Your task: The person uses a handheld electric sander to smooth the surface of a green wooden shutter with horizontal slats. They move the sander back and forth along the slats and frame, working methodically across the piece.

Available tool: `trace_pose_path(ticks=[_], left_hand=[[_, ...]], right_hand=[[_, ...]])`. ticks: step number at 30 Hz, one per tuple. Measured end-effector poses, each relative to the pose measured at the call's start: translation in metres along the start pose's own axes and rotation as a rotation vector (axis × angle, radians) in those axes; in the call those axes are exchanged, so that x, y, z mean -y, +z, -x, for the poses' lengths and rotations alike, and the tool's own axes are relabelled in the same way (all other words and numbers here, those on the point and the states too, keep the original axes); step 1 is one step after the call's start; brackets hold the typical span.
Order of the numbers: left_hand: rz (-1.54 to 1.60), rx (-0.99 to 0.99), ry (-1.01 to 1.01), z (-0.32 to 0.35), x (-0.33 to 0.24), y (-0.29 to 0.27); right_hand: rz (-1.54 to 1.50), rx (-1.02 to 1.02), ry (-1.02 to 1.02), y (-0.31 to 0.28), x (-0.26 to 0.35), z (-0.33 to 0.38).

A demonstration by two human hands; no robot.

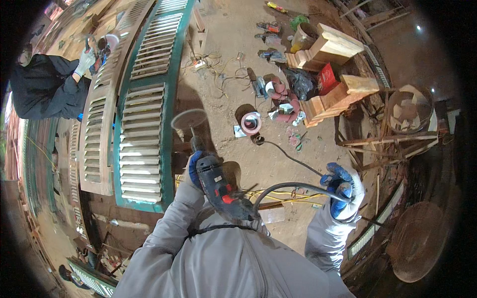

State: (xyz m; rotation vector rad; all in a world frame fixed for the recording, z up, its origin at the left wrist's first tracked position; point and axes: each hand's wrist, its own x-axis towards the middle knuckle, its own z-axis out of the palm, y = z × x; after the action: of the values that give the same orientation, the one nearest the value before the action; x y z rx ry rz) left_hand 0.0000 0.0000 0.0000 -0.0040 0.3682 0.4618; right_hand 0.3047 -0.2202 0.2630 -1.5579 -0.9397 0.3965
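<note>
My gloved left hand (194,171) is closed around the front of a dark electric drill (211,179) with a red trigger. A round sanding disc (189,119), blurred, sits on the drill's shaft and points away from me. From the drill's rear, a thick black power cord (283,185) arcs over to my right hand (346,191). That hand, in a blue and white glove, is raised at the right with its fingers curled around the cord. Just left of the drill lies a louvred shutter (118,164) with a teal frame and pale slats.
Another person (49,84) works with a power tool over a bare wood shutter (89,174) at the left. On the dirt floor are a tape roll (251,122), sanding sheets (285,110), carved wooden blocks (323,107), a bucket (303,37) and tangled yellow cords (268,194).
</note>
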Motion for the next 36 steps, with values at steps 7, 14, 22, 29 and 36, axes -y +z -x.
trace_pose_path(ticks=[7,14,22,29,36], left_hand=[[0.018,-0.081,0.129,-0.065,-0.039,0.062],[0.043,0.093,0.192,-0.226,-0.148,0.076],[0.035,0.039,0.431,-0.336,-0.303,0.154],[-0.012,-0.185,0.588,-0.394,-0.38,0.199],[0.11,-0.096,0.766,-0.476,-0.43,0.195]], right_hand=[[-0.194,0.209,-0.004,0.052,0.009,-0.136],[-0.522,0.267,0.349,0.145,-0.067,-0.316],[-0.746,0.419,0.856,0.163,-0.225,-0.436],[-0.703,0.61,0.624,0.266,-0.127,-0.534],[-0.861,0.897,0.653,0.318,-0.177,-0.685]])
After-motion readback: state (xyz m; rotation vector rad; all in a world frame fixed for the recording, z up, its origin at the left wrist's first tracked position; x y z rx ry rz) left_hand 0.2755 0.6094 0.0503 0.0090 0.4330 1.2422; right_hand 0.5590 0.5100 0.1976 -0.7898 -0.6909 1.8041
